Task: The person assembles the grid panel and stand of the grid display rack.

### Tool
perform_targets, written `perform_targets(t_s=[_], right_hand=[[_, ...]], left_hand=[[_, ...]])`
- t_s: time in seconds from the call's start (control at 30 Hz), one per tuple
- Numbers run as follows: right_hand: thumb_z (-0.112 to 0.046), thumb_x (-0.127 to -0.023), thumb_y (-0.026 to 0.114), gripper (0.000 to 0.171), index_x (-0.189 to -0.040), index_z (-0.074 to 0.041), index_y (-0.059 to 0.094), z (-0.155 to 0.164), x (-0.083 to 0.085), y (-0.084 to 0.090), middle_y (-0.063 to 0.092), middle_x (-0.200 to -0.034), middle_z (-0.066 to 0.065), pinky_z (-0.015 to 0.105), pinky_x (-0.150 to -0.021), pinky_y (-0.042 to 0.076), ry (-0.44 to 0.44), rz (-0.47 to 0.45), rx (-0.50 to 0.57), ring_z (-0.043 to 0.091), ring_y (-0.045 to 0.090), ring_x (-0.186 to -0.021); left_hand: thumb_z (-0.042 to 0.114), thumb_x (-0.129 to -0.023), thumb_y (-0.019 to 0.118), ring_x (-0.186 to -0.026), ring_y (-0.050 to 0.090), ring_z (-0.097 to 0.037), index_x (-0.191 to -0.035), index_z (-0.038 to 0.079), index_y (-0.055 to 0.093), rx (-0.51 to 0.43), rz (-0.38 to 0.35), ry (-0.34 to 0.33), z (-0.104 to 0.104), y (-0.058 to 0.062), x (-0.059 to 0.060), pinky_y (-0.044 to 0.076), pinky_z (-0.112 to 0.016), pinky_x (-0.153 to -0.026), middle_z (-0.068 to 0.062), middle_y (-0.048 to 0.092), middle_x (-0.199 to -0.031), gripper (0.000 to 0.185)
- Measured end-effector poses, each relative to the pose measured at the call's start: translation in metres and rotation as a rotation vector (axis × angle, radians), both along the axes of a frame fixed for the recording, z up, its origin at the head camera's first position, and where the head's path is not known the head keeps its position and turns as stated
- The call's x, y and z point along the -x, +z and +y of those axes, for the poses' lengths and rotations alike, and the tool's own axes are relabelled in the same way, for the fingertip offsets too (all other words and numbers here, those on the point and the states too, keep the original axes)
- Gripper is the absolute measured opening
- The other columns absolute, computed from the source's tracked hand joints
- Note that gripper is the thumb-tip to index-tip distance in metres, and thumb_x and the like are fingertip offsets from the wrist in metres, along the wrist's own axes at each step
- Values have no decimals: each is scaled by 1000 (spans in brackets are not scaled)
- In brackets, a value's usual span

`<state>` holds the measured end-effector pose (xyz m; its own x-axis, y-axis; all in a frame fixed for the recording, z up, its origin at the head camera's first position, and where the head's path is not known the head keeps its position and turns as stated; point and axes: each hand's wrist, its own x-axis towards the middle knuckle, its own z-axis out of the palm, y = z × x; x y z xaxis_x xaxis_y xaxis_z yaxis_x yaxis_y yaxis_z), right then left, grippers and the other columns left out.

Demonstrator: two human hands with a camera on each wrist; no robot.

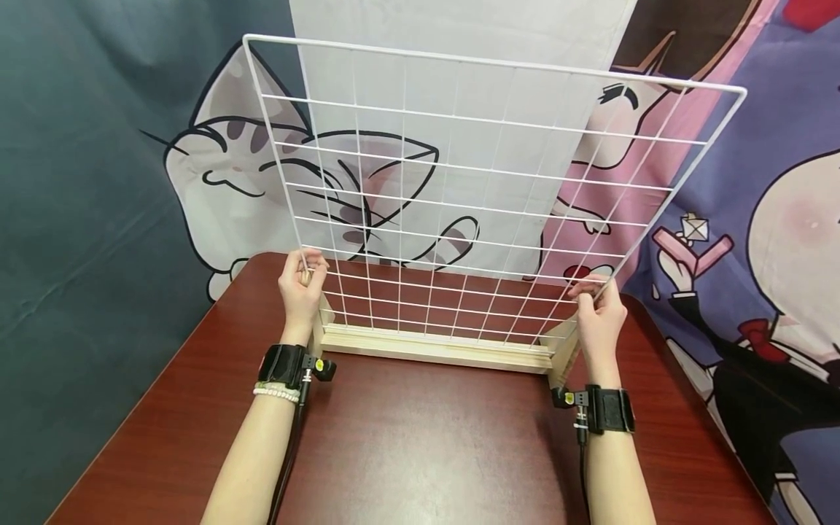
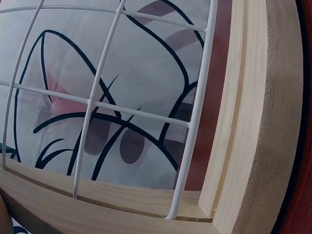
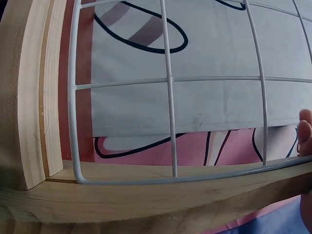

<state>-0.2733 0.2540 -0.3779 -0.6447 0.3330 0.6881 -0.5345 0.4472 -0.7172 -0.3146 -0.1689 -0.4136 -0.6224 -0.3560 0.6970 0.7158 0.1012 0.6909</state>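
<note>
A white wire grid panel (image 1: 492,63) stands upright, leaning slightly away, with its lower edge at a pale wooden base (image 1: 436,350) on a dark red table (image 1: 420,445). My left hand (image 1: 307,267) grips the panel's left edge low down, fingers curled round the wire. My right hand (image 1: 590,290) pinches the right edge at about the same height. The left wrist view has the grid (image 2: 90,102) with a rounded corner close to the grooved wood (image 2: 253,122). In the right wrist view the grid (image 3: 169,78) lies along the wood (image 3: 29,97), with my fingertips (image 3: 304,129) at the frame's right edge.
Cloth backdrops hang behind the table: a dark one with a cartoon cat (image 1: 223,168) at left and a purple cartoon print (image 1: 774,240) at right. Table edges run diagonally at both sides. Each wrist carries a black strap with a camera.
</note>
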Motion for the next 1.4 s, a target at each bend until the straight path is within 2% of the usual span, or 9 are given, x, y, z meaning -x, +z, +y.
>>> perform_targets(t_s=[0.27, 0.5, 0.6, 0.7, 0.87, 1.07, 1.13, 1.27, 1.4], right_hand=[[16, -82, 39, 23, -100, 18, 54, 2, 1, 0, 67, -71, 7, 8, -60, 44, 16, -6, 9, -9, 58, -66], [17, -81, 40, 24, -100, 17, 54, 2, 0, 0, 66, -75, 21, 9, -65, 49, 26, -11, -11, -4, 61, -66], [17, -81, 42, 25, -101, 15, 56, 4, -1, -1, 68, -76, 18, 9, -61, 44, 3, -15, -45, -3, 60, -66], [17, -80, 42, 27, -103, 14, 55, 6, -2, -7, 69, -77, 5, 9, -58, 37, 19, -25, -60, -5, 58, -67], [19, -81, 39, 29, -107, 18, 51, 8, -3, -16, 67, -81, -4, 10, -64, 39, 100, -27, -20, -8, 59, -74], [18, -81, 39, 28, -106, 18, 52, 6, -1, -20, 67, -79, -3, 10, -67, 43, 88, -21, 0, -2, 63, -75], [17, -81, 39, 28, -105, 17, 52, 4, -1, -20, 67, -78, -2, 9, -69, 44, 76, -23, 11, -2, 64, -75], [18, -81, 39, 26, -103, 19, 52, 2, 0, -19, 65, -74, 6, 9, -68, 46, 48, 5, 48, -3, 63, -71], [17, -81, 39, 24, -100, 21, 53, -2, 3, -20, 61, -70, -3, 7, -62, 42, -20, 47, 64, -9, 58, -65]], left_hand=[[-13, -82, 54, -74, 61, -3, -102, -21, 53, -2, 2, -8, 0, -1, 2, 48, -11, -67, 7, 64, -81, 21], [-15, -81, 52, -75, 59, -3, -103, -22, 51, -6, -7, -27, 0, 0, 0, 47, -12, -67, 4, 64, -82, 23], [-15, -80, 52, -78, 59, -3, -103, -21, 51, 10, -16, -31, 0, 0, -1, 46, -13, -69, 0, 64, -84, 23], [-17, -80, 51, -80, 57, -2, -104, -21, 51, 35, -18, -31, -1, -1, -1, 46, -13, -72, -10, 63, -85, 24], [-20, -78, 49, -79, 55, 1, -105, -20, 50, 78, -13, -33, -2, -1, -1, 45, -12, -73, -31, 58, -87, 27], [-18, -81, 50, -86, 57, -6, -108, -20, 50, 78, -33, -53, -6, -7, -3, 46, -13, -79, -7, 63, -92, 27], [-17, -84, 51, -90, 59, -11, -110, -21, 49, 57, -45, -71, -7, -10, -3, 47, -14, -84, -8, 62, -96, 26], [-9, -89, 54, -88, 63, -11, -113, -20, 49, -9, -139, -88, -6, -16, -3, 50, -16, -81, -16, 61, -99, 27], [3, -91, 55, -65, 62, -3, -105, -12, 55, -42, -316, -54, -4, -18, -6, 51, -14, -65, -4, 65, -77, 20]])
